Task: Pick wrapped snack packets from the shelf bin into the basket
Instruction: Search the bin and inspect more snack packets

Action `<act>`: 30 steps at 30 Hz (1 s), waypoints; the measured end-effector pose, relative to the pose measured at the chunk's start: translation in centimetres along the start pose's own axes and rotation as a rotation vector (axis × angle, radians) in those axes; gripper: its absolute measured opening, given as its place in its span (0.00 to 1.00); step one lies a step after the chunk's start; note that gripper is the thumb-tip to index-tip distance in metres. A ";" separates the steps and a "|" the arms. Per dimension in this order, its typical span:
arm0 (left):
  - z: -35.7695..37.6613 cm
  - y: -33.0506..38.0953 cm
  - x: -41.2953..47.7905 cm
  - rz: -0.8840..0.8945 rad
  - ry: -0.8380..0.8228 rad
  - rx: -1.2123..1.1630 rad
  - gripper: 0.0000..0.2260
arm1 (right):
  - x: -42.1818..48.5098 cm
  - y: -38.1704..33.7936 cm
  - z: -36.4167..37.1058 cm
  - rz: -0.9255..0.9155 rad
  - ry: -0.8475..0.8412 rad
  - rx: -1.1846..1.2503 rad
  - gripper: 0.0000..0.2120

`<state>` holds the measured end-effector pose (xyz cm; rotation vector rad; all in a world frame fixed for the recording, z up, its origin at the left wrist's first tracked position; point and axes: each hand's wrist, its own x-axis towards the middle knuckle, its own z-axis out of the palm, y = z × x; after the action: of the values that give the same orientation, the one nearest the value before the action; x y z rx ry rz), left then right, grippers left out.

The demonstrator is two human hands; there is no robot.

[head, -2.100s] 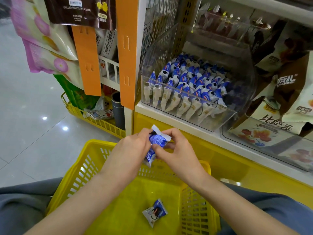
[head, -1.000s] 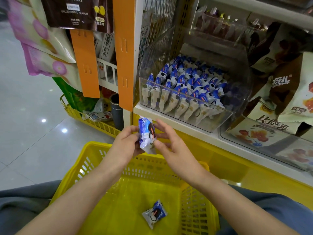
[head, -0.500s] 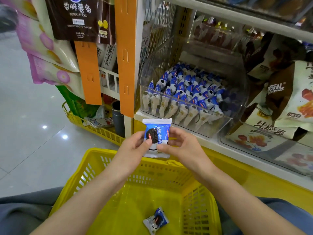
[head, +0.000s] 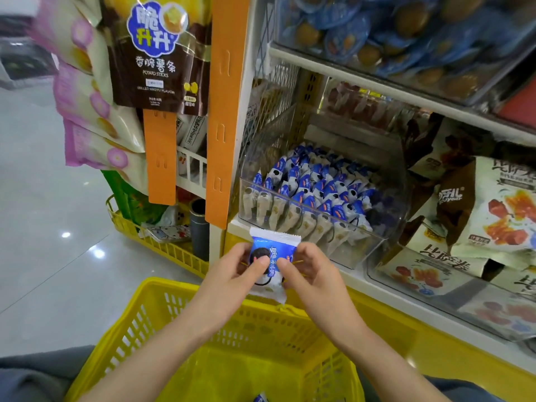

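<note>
Snack packet (head: 273, 256), face-on, pinched between left hand (head: 232, 275) at its 9 o'clock and right hand (head: 309, 274) at its 3 o'clock, thumbs on the front. It sits above the far rim of the basket (head: 174, 287), with the bin (head: 356, 250) at 1 o'clock. A second ago it was edge-on.

A blue-and-white packet (head: 275, 248) printed with a dark cookie stands upright, face to the camera. The left hand (head: 232, 275) and right hand (head: 309, 275) pinch its sides above the far rim of the yellow basket (head: 158, 285). A second packet (head: 260, 398) lies in the basket, cut by the frame edge. More packets (head: 313, 187) stand in rows in the clear bin (head: 362, 250).
</note>
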<state>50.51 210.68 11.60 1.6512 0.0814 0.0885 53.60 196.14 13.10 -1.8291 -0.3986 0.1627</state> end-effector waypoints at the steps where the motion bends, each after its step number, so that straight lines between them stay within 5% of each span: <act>1: -0.1 0.1 0.2 0.003 -0.018 -0.021 0.05 | 0.0 0.0 -0.1 -0.011 0.027 0.019 0.04; 5: -0.6 0.7 1.0 0.012 -0.085 -0.120 0.07 | 0.3 -1.2 -0.9 -0.082 0.013 0.039 0.05; 9: -1.4 1.4 2.0 0.027 0.020 -0.231 0.06 | 4.2 -3.5 -3.0 -0.182 0.101 -0.093 0.07; 13: -2.8 1.9 3.0 0.047 0.145 -0.274 0.04 | 11.7 -4.4 -4.3 -0.058 0.215 -0.294 0.05; 19: -4.1 2.7 3.8 0.097 0.222 -0.235 0.03 | 19.8 -3.3 -4.1 0.081 0.158 -0.728 0.16; 23: -4.5 3.0 4.5 0.110 0.232 -0.241 0.04 | 22.0 -2.0 -3.7 0.125 0.059 -0.942 0.14; 30: -3.8 3.0 5.0 0.101 0.239 -0.276 0.05 | 22.3 -2.3 -4.4 0.019 0.149 -0.957 0.08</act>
<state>55.09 214.75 14.90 1.3628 0.1603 0.3592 75.35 200.59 18.58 -2.7627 -0.3811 -0.1923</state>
